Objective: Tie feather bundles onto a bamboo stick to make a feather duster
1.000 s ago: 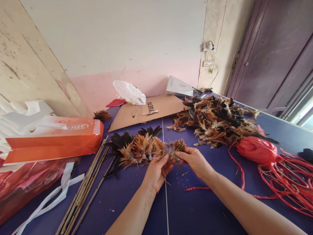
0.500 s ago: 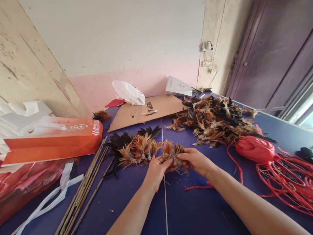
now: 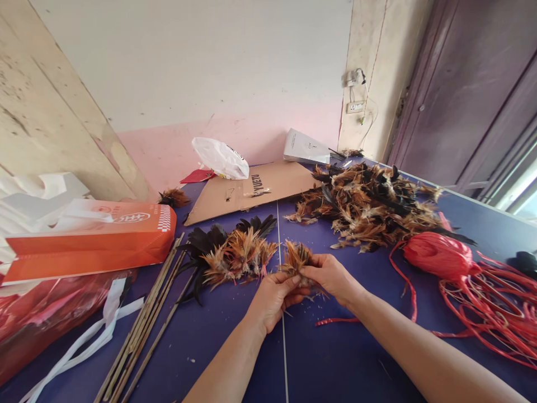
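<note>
Pink-and-white wall [image 3: 226,89] rises behind the far edge of a dark blue table [image 3: 226,347] with a white line [image 3: 284,347] down its middle. Over that line, well in from the far edge, the person's hands are close together: left hand [image 3: 268,296] and right hand [image 3: 333,277] both pinch a small bunch of brown feathers [image 3: 296,255], tips toward the far edge. Left of it lie brown tufts [image 3: 243,252] and black feathers [image 3: 210,240]; farther toward the left edge are thin sticks [image 3: 140,324] and an orange bag [image 3: 92,243]. Toward the far right corner spreads a feather heap [image 3: 373,207] – brown and black mixed – and nearer the right edge sits red twine [image 3: 438,257], strands trailing. Cardboard [image 3: 289,182] lies near the far edge
</note>
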`<state>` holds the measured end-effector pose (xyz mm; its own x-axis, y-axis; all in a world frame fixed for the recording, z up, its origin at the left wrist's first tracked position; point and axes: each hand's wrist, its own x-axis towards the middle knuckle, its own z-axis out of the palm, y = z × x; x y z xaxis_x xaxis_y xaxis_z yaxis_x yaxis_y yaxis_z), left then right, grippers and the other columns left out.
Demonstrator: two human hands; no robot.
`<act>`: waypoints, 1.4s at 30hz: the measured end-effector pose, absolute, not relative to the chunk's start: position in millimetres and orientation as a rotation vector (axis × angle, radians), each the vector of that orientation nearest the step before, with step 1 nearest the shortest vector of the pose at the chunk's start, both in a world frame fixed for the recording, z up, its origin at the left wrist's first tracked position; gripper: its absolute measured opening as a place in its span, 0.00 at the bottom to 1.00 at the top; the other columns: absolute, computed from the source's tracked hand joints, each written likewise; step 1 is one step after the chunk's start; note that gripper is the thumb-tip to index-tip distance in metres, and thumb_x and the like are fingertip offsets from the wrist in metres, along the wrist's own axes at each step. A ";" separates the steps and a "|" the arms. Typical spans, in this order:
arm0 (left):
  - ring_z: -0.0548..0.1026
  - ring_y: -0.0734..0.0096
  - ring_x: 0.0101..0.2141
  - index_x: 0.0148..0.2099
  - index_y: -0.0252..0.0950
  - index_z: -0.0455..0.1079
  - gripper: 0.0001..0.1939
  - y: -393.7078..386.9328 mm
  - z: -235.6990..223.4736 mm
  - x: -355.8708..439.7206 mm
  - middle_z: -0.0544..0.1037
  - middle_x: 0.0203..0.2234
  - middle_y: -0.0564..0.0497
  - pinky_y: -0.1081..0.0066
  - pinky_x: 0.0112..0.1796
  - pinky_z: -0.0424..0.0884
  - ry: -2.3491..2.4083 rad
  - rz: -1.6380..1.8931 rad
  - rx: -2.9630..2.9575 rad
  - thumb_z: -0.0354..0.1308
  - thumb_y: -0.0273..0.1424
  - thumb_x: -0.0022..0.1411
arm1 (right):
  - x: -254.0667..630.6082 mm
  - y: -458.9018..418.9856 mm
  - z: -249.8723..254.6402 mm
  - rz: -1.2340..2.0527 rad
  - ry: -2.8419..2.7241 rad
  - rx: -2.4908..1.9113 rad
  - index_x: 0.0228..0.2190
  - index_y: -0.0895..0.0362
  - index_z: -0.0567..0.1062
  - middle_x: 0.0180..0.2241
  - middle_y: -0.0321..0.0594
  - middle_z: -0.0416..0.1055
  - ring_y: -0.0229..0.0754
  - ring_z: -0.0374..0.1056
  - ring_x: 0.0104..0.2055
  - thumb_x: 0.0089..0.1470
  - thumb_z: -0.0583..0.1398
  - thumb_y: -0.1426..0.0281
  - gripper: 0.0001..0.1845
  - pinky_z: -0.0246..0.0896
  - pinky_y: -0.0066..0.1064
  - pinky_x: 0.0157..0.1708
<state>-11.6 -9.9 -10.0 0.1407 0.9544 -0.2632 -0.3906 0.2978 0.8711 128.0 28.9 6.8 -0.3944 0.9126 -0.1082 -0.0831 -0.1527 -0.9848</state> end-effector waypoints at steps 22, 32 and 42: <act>0.69 0.81 0.21 0.25 0.29 0.72 0.05 -5.1 -6.5 -22.0 0.72 0.19 0.52 0.82 0.22 0.65 0.719 1.290 0.600 0.65 0.25 0.44 | 160.0 52.1 7.1 1.583 -1.274 -1.084 0.21 0.59 0.70 0.16 0.29 0.60 0.28 0.50 0.16 0.38 0.64 0.61 0.14 0.42 0.24 0.17; 0.70 0.81 0.19 0.26 0.29 0.72 0.06 -6.4 -8.9 -16.8 0.73 0.17 0.52 0.81 0.21 0.67 0.744 1.237 0.648 0.65 0.27 0.45 | 129.3 30.9 3.1 1.740 -1.244 -0.928 0.19 0.59 0.68 0.15 0.28 0.58 0.28 0.49 0.17 0.37 0.65 0.60 0.16 0.45 0.23 0.19; 0.74 0.75 0.20 0.28 0.28 0.72 0.04 -2.6 -12.3 -18.4 0.77 0.21 0.48 0.82 0.18 0.69 0.954 1.213 0.628 0.63 0.25 0.48 | 139.5 34.8 9.2 1.288 -1.566 -1.101 0.19 0.59 0.69 0.16 0.30 0.59 0.30 0.52 0.19 0.43 0.60 0.64 0.11 0.47 0.24 0.21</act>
